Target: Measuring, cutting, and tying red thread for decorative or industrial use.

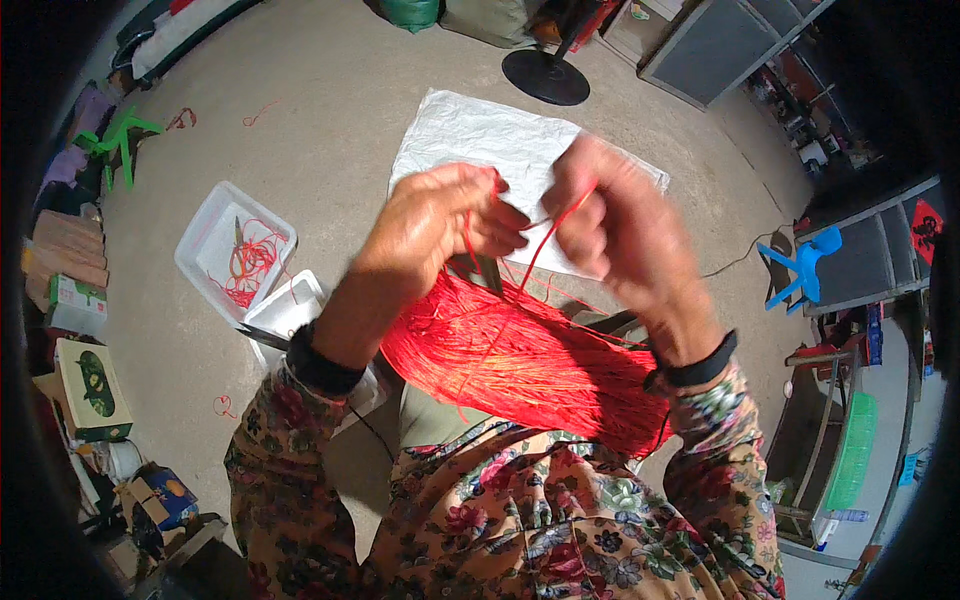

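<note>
Head view: my two hands are raised over my lap, near each other with a gap between them.
Right hand: my right hand (pixel 625 225) is folded with its fingers closed on a red cord (pixel 548 243); it is blurred.
Left hand: my left hand (pixel 450 220) has its fingers curled, cord lying across them; I cannot tell how firmly they grip.
Red cord: it slants down from my right hand, in front of the red bundle (pixel 500 350).
Red bundle: it lies across my lap, below both hands, with the white sheet (pixel 450 130) on the floor beyond.
Tension: I'd judge an even, light pull best, since a jerk could tighten a snag.
Loose strands: fine ones stretch near the bundle; I should lift my cord clear of them.
Fingers: I'd pinch near the tips, so that no turn slips off.
</note>
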`<state>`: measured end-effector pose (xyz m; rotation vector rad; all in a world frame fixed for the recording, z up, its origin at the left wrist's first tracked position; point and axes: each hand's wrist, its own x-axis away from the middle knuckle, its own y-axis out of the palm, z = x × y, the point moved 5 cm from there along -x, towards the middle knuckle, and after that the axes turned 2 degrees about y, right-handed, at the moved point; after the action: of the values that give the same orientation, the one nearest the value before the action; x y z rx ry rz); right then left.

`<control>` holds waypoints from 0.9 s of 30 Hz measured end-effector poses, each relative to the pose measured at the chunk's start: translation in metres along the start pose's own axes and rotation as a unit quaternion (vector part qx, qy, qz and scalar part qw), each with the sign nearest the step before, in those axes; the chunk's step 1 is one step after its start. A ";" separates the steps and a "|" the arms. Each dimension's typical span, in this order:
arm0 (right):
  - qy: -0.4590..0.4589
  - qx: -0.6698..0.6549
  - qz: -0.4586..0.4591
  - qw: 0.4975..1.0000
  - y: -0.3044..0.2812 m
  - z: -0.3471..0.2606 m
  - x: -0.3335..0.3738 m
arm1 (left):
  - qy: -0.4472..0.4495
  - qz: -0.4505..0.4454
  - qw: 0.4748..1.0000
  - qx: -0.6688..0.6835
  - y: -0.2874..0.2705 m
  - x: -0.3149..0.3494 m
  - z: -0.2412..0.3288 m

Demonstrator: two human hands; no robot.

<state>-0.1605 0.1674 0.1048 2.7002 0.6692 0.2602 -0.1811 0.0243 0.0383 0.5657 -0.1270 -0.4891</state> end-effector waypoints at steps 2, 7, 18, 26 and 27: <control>-0.072 -0.019 -0.004 0.997 -0.006 -0.038 -0.005 | 0.002 -0.027 0.999 -0.017 0.012 0.009 -0.007; -0.084 0.007 0.000 0.996 -0.029 -0.071 -0.005 | -0.108 -0.041 0.993 -0.019 0.019 0.023 -0.020; -0.111 0.237 0.151 0.953 -0.111 -0.162 0.037 | 0.059 0.073 0.974 -0.207 0.006 0.009 0.018; -0.175 0.261 0.284 0.906 -0.171 -0.217 0.080 | 0.111 0.058 0.947 -0.295 0.023 0.057 0.049; -0.175 0.286 0.328 0.883 -0.177 -0.216 0.085 | 0.129 0.065 0.958 -0.249 0.008 0.061 0.044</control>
<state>-0.2159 0.4168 0.2465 3.3239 -0.3633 -0.3255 -0.1350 -0.0202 0.0789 0.1207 0.2042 -0.2973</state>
